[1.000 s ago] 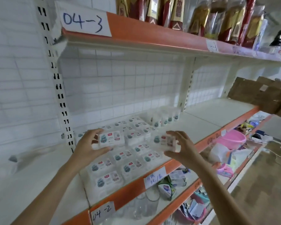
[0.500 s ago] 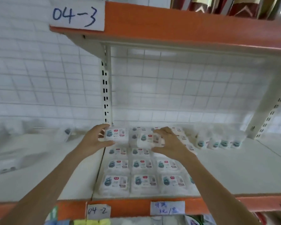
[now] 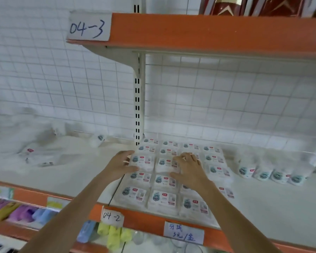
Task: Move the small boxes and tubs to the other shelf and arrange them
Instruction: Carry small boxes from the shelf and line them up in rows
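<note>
Several small clear boxes with white, red and teal labels lie in neat rows [image 3: 163, 196] on the white shelf marked 04-2 [image 3: 263, 212]. My left hand [image 3: 121, 164] grips one small box [image 3: 144, 162] by its left side, on top of the rows. My right hand [image 3: 189, 168] holds a second small box [image 3: 164, 164] beside it, fingers curled over its right end. A row of small round tubs [image 3: 271, 173] stands to the right of the boxes.
An upright slotted post [image 3: 138, 106] rises behind the boxes. The shelf above [image 3: 208, 31] is marked 04-3. On the left shelf lie crumpled clear plastic bags [image 3: 31, 143] with a few loose boxes. Coloured items [image 3: 106, 232] show on the shelf below.
The view has swung left and nearer. Both hands, each with a box, have come down onto the rows of boxes and now sit side by side.
</note>
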Motion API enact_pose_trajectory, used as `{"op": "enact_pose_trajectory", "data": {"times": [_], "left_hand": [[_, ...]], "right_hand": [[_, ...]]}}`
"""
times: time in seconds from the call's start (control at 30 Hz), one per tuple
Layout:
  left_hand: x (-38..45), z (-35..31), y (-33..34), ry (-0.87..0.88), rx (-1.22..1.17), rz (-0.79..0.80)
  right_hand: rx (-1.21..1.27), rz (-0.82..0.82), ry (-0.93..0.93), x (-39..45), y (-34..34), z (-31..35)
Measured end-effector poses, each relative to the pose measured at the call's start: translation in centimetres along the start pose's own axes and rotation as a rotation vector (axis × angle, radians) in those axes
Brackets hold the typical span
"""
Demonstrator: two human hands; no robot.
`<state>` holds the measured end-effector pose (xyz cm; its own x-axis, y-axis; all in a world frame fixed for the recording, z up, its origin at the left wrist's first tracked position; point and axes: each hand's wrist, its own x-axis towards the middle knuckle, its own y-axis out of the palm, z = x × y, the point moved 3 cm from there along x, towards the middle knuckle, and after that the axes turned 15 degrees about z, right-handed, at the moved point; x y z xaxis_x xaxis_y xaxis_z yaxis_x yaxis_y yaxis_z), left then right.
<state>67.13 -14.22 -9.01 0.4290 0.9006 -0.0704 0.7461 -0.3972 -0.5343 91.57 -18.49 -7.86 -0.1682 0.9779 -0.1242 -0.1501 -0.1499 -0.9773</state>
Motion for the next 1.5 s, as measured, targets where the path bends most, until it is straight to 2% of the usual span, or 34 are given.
{"op": "enact_pose_trajectory", "data": {"times": [0.2, 0.4, 0.53, 0.7, 0.87, 0.93, 1.07, 1.2, 1.4, 1.5], "left_hand": [[0.2, 0.5, 1.0, 0.048, -0.055, -0.121], [0.9, 1.2, 1.4, 0.093, -0.074, -0.12], [1.5, 1.4, 1.2, 0.089, -0.038, -0.083], [1.8, 1.6, 0.9, 0.1, 0.003, -0.054], [1.2, 0.8, 0.6, 0.104, 0.035, 0.031], [0.3, 0.4, 0.3, 0.096, 0.035, 0.055], [-2.5, 0.1, -1.0, 0.187, 0.263, -0.008], [-7.2, -0.3, -1.3, 0.346, 0.466, -0.094], [-14.4, 1.1, 1.2, 0.427, 0.685, -0.214], [-18.9, 1.5, 3.4, 0.405, 0.82, -0.258]], "right_hand": [[-0.016, -0.084, -0.004, -0.3, 0.4, 0.5], [-0.031, -0.14, 0.031, -0.5, 0.8, 1.3], [-0.053, -0.14, 0.057, -0.4, 1.0, 1.7], [0.037, -0.141, 0.068, -0.4, 1.3, 1.6], [-0.028, -0.079, 0.118, -1.1, 0.6, 2.4], [-0.014, -0.104, 0.122, -2.1, 0.2, 2.9], [0.067, -0.318, 0.111, -6.7, -0.8, 3.6], [0.058, -0.408, 0.124, -12.7, 0.7, 3.5], [-0.004, -0.267, 0.18, -20.2, 4.7, 2.7], [-0.017, -0.246, 0.182, -23.2, 6.8, 3.1]]}}
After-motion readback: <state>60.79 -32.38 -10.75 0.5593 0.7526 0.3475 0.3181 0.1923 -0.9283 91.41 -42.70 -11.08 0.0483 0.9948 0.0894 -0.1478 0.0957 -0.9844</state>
